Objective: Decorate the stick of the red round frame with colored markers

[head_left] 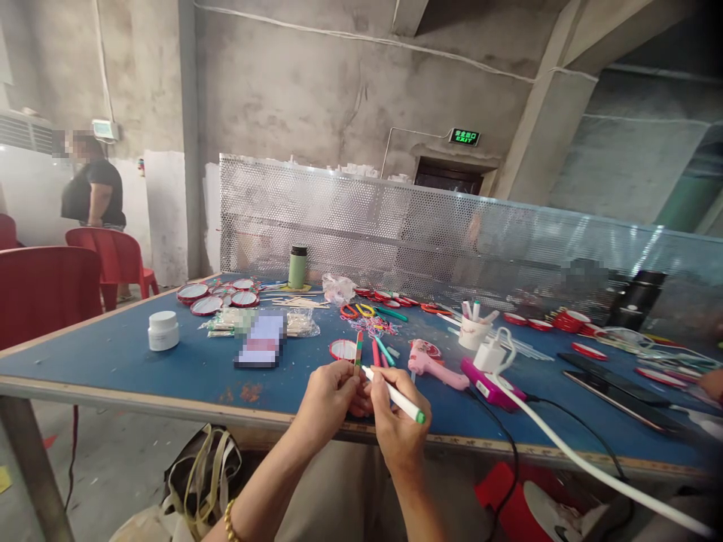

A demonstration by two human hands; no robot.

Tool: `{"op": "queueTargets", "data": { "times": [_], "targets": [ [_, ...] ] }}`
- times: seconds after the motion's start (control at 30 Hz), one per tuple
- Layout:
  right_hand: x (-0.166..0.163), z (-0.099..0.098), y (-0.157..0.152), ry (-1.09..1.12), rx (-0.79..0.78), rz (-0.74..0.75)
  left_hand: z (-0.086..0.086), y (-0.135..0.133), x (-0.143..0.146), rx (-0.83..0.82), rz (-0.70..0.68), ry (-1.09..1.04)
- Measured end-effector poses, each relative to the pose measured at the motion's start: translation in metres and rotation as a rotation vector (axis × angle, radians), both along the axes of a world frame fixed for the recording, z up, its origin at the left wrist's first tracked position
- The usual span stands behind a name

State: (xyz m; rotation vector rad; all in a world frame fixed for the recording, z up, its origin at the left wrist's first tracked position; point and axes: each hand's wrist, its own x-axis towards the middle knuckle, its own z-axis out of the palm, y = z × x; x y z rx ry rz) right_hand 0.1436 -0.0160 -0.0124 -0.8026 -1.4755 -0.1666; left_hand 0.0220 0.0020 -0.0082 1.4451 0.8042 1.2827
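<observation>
My left hand (333, 395) is closed on a thin flat stick (358, 348) with red and green bands, held upright near the table's front edge. In my right hand (401, 421) is a white marker (402, 399) with a green end, its tip pointing at the stick. Just behind my hands lies a round red-rimmed piece (343, 349) with a pale face. Red and green markers (385, 351) rest beside it. A pink glue gun (434, 367) lies to the right of my hands.
A magenta power strip (490, 385) with a white cable sits at right, near a cup of markers (473, 330). Dark phones (621, 399) lie farther right. At left are a white jar (163, 331), a phone (260, 339) and red-rimmed discs (206, 305). A green bottle (297, 267) stands behind.
</observation>
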Motion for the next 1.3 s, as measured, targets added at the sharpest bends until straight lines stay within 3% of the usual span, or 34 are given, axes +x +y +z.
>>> {"op": "queueTargets", "data": {
  "times": [1.3],
  "targets": [
    [-0.0004, 0.001, 0.0002, -0.054, 0.004, -0.001, -0.0004, -0.0019, 0.0001, 0.029, 0.04, 0.028]
  ]
}}
